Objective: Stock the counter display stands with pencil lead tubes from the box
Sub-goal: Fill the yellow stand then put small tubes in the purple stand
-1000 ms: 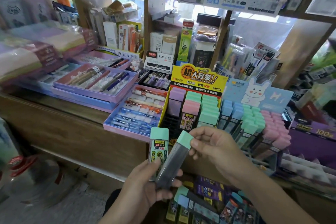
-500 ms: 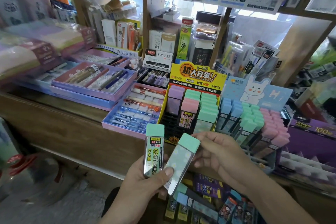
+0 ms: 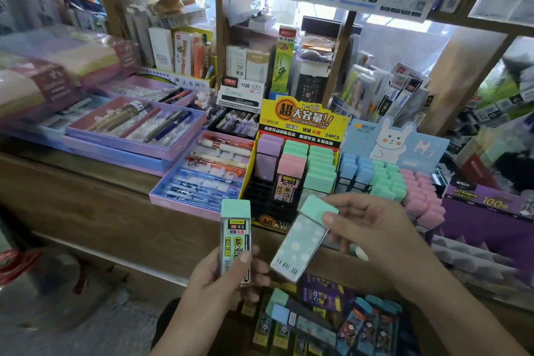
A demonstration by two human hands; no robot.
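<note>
My left hand (image 3: 225, 277) grips an upright green-capped lead tube (image 3: 235, 235), its label facing me. My right hand (image 3: 372, 237) pinches a second green-capped tube (image 3: 303, 240) near its cap; the tube is tilted and shows its flowered back with a barcode. Both tubes hang in front of the counter edge. Behind them the yellow display stand (image 3: 303, 118) holds purple, pink and green-capped tubes, with bare black slots at its front left. To its right stands a blue rabbit display stand (image 3: 396, 139) with blue, green and pink tubes. Below my hands, the box (image 3: 323, 324) holds several more tubes.
Pink and purple pen trays (image 3: 135, 147) lie on the wooden counter (image 3: 86, 205) at the left. A purple stand (image 3: 491, 211) sits at the right. Crowded shelves of stationery rise behind. A red-rimmed thing (image 3: 17, 263) sits on the floor at lower left.
My right hand turned its tube so the flowered back faces me, and drew it away from my left hand to the right. The left tube stays upright.
</note>
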